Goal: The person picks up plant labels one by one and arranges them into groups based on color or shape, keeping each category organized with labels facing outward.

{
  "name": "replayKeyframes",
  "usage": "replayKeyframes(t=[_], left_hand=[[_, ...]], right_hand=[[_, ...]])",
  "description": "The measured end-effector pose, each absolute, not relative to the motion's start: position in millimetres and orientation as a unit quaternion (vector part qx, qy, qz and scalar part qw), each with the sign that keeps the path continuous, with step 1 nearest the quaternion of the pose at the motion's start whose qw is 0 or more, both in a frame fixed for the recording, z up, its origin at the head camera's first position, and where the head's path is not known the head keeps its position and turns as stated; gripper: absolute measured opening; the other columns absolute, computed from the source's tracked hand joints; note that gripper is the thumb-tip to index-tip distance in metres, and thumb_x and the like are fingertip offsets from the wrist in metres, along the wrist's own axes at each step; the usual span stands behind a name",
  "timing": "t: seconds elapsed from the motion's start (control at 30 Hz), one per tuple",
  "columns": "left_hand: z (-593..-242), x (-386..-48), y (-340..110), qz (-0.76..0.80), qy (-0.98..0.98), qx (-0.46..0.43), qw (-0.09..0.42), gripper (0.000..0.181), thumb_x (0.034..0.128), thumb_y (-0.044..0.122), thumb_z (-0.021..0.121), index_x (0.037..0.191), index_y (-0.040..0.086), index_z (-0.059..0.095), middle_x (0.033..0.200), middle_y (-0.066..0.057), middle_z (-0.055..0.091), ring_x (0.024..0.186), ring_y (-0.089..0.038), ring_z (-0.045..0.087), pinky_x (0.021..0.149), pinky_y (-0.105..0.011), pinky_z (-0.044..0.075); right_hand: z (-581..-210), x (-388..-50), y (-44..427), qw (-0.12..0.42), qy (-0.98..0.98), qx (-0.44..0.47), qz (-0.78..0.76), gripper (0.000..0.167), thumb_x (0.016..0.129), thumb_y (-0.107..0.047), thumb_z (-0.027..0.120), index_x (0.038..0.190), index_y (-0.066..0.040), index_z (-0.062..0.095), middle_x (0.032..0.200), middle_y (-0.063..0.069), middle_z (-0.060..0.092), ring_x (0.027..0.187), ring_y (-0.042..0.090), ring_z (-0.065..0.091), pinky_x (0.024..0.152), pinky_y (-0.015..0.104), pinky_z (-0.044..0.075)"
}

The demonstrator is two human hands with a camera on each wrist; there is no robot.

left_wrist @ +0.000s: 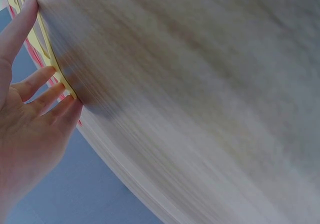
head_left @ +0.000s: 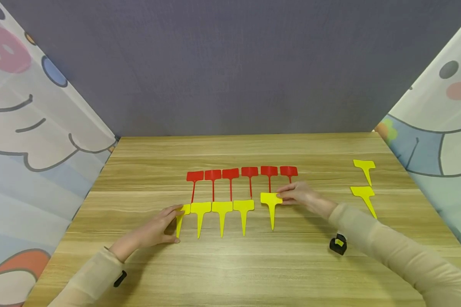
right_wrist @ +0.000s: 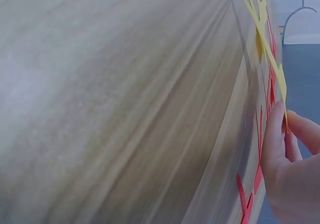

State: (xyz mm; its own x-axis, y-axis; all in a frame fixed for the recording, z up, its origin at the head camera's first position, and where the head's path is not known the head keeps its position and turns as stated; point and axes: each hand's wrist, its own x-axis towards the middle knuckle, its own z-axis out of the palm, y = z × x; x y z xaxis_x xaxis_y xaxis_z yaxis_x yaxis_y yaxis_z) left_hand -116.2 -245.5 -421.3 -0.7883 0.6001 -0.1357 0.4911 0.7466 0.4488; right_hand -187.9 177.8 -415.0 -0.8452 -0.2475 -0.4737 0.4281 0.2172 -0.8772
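Note:
Yellow T-shaped plant labels lie in a row on the wooden table, below a row of red T-shaped plant labels [head_left: 230,173]. My left hand [head_left: 153,229] rests its fingertips on the leftmost yellow label [head_left: 186,209], fingers nearly straight and thumb beside its pointed stem. Between finger and thumb, my right hand [head_left: 301,198] pinches another yellow label [head_left: 271,205] by the right end of its head, at the right end of the yellow row. In the right wrist view, this pinched label [right_wrist: 282,81] tilts up off the table. The right hand partly covers the rightmost red label [head_left: 289,170].
Two more yellow labels, an upper one [head_left: 364,164] and a lower one [head_left: 363,191], lie apart near the table's right side. A dark grey panel [head_left: 246,68] stands behind the table [head_left: 230,273]. Cartoon-printed cloths hang on both sides.

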Motion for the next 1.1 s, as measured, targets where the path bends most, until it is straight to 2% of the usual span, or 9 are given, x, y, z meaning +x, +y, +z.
replayKeyframes(t=[0.13,0.37,0.6,0.83,1.0,1.1], left_hand=[[-421,-116,-245,0.197,0.925,0.294,0.138,0.071,0.0724,0.029,0.072,0.128,-0.003,0.04,0.139,-0.018,0.028,0.124,-0.036,0.029,0.096,-0.049,0.032],[-421,-116,-245,0.193,0.926,0.293,0.139,0.071,0.0726,0.028,0.072,0.127,-0.003,0.04,0.139,-0.018,0.028,0.124,-0.036,0.029,0.096,-0.049,0.032],[-420,-116,-245,0.189,0.927,0.293,0.136,0.071,0.0721,0.029,0.072,0.128,-0.003,0.04,0.138,-0.018,0.028,0.124,-0.036,0.029,0.097,-0.048,0.032],[-421,-116,-245,0.192,0.926,0.292,0.141,0.071,0.0727,0.029,0.072,0.128,-0.003,0.039,0.139,-0.018,0.027,0.125,-0.036,0.028,0.097,-0.049,0.031],[-421,-116,-245,0.194,0.926,0.293,0.139,0.071,0.0729,0.028,0.071,0.128,-0.003,0.04,0.139,-0.018,0.027,0.125,-0.036,0.027,0.097,-0.049,0.031],[-421,-116,-245,0.195,0.925,0.294,0.139,0.07,0.0731,0.028,0.071,0.128,-0.003,0.04,0.139,-0.018,0.027,0.125,-0.036,0.027,0.097,-0.049,0.031]], right_hand=[[-416,-187,177,0.277,0.736,0.048,-0.616,0.037,0.082,0.0,0.059,0.114,0.016,0.05,0.12,0.027,0.049,0.081,0.014,0.062,0.078,0.032,0.05],[-418,-186,175,0.288,0.741,0.03,-0.606,0.035,0.083,0.001,0.057,0.114,0.016,0.05,0.129,0.029,0.038,0.083,0.014,0.061,0.078,0.033,0.05],[-419,-185,173,0.282,0.753,0.025,-0.594,0.033,0.081,0.003,0.058,0.111,0.016,0.053,0.115,0.026,0.051,0.08,0.014,0.062,0.075,0.032,0.051],[-424,-183,170,0.266,0.77,-0.001,-0.58,0.031,0.079,0.005,0.059,0.107,0.017,0.054,0.116,0.029,0.05,0.079,0.014,0.063,0.074,0.032,0.051],[-427,-181,168,0.25,0.787,-0.009,-0.564,0.03,0.077,0.005,0.062,0.104,0.016,0.057,0.105,0.027,0.058,0.076,0.016,0.064,0.07,0.031,0.052],[-427,-180,168,0.24,0.799,-0.021,-0.551,0.029,0.077,0.004,0.062,0.103,0.015,0.058,0.105,0.026,0.058,0.075,0.015,0.064,0.069,0.031,0.052]])
